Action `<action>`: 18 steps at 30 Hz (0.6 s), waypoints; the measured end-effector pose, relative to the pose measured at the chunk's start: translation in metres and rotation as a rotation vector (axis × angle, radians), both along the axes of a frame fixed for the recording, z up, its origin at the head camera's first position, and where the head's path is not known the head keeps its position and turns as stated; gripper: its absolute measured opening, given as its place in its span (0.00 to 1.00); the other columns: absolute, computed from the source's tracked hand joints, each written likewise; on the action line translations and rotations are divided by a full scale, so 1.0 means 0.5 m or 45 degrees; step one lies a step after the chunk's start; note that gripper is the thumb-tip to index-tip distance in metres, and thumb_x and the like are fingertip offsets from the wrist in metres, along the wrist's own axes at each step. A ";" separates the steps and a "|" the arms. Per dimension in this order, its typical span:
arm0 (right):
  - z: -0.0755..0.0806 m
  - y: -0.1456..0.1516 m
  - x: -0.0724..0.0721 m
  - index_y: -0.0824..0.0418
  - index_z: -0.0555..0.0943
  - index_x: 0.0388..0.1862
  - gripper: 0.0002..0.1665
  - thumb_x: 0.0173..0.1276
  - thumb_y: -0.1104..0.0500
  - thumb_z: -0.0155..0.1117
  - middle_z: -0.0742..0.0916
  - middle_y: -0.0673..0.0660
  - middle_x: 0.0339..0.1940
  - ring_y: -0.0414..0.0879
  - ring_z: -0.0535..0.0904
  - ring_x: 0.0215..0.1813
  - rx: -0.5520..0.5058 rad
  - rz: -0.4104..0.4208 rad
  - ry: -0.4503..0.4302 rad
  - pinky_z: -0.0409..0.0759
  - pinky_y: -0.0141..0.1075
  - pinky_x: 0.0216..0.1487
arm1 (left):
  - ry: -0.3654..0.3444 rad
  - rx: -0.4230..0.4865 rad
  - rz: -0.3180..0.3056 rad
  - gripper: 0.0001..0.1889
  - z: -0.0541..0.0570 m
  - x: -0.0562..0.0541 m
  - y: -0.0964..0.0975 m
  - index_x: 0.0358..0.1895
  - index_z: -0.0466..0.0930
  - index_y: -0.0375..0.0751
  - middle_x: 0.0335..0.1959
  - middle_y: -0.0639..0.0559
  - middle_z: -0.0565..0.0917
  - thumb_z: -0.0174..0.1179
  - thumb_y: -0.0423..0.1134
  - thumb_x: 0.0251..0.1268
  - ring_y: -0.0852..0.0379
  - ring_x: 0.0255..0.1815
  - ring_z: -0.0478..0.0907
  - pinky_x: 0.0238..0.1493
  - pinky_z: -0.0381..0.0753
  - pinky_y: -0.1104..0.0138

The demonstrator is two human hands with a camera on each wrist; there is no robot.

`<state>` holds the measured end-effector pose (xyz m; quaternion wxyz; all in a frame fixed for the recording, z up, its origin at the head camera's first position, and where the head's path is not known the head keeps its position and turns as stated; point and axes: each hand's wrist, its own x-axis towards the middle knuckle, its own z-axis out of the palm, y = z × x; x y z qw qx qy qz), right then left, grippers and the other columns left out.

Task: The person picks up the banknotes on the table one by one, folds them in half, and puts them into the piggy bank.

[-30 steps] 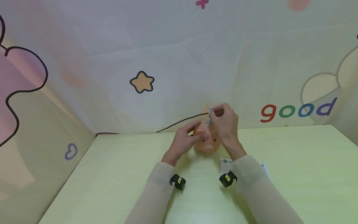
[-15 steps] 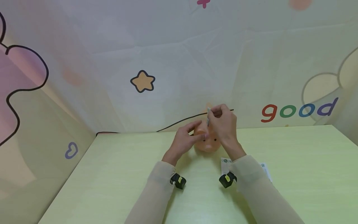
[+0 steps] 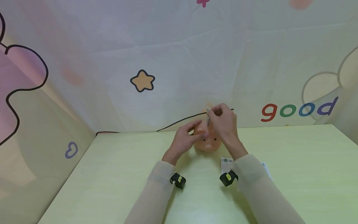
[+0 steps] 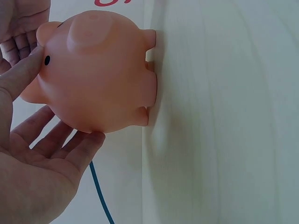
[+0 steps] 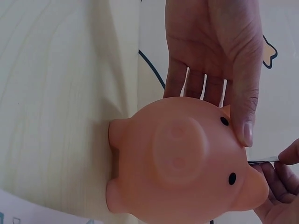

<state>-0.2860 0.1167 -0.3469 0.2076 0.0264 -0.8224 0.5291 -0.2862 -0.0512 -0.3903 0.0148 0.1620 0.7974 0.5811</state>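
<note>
A pink pig-shaped piggy bank stands on its feet at the back of the table, its snout and dot eyes facing me. My left hand grips its left side; in the left wrist view the thumb lies by one eye and the fingers reach round the body. Above the pig's head, my right hand pinches a narrow folded paper slip with pale printing. Its lower end is right at the top of the head. From the right wrist view, the slip appears edge-on, partly behind the left thumb.
A pale sheet with green print lies on the table left of my right forearm. Another printed sheet shows past that sleeve. A patterned cloth backdrop rises right behind the piggy bank.
The slip has turned from showing its printed face to nearly edge-on, and its top has shifted slightly left. Both hands otherwise keep almost the same place.
</note>
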 end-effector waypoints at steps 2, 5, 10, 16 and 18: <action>0.001 0.001 0.000 0.66 0.82 0.47 0.14 0.78 0.55 0.60 0.86 0.61 0.40 0.54 0.81 0.43 0.005 0.009 -0.012 0.78 0.41 0.42 | 0.003 0.000 -0.001 0.35 0.000 0.000 -0.001 0.78 0.73 0.44 0.75 0.49 0.76 0.74 0.42 0.70 0.51 0.77 0.70 0.75 0.72 0.56; 0.003 0.002 0.001 0.65 0.81 0.47 0.14 0.78 0.54 0.61 0.86 0.61 0.40 0.54 0.81 0.43 0.008 0.023 -0.031 0.78 0.41 0.40 | 0.005 0.002 -0.002 0.35 0.001 0.000 -0.001 0.78 0.73 0.44 0.75 0.49 0.76 0.74 0.42 0.70 0.52 0.77 0.70 0.75 0.72 0.56; 0.005 0.006 0.001 0.66 0.80 0.50 0.14 0.78 0.55 0.62 0.86 0.60 0.41 0.53 0.82 0.42 -0.033 0.063 -0.059 0.79 0.38 0.38 | 0.010 -0.002 -0.002 0.35 0.001 0.001 -0.001 0.78 0.73 0.44 0.75 0.49 0.76 0.74 0.43 0.70 0.52 0.76 0.70 0.75 0.71 0.56; 0.007 0.012 -0.003 0.67 0.81 0.52 0.13 0.76 0.59 0.62 0.87 0.60 0.41 0.51 0.84 0.39 -0.081 0.100 -0.068 0.79 0.31 0.33 | 0.004 -0.010 0.002 0.36 0.002 0.002 -0.002 0.78 0.74 0.45 0.75 0.50 0.76 0.75 0.45 0.69 0.52 0.77 0.70 0.76 0.71 0.56; 0.009 0.013 -0.004 0.67 0.81 0.52 0.13 0.77 0.59 0.61 0.87 0.60 0.41 0.50 0.85 0.39 -0.091 0.107 -0.069 0.80 0.30 0.33 | 0.007 -0.006 -0.002 0.35 0.002 0.001 -0.002 0.77 0.74 0.45 0.75 0.50 0.76 0.75 0.44 0.69 0.52 0.77 0.70 0.76 0.71 0.56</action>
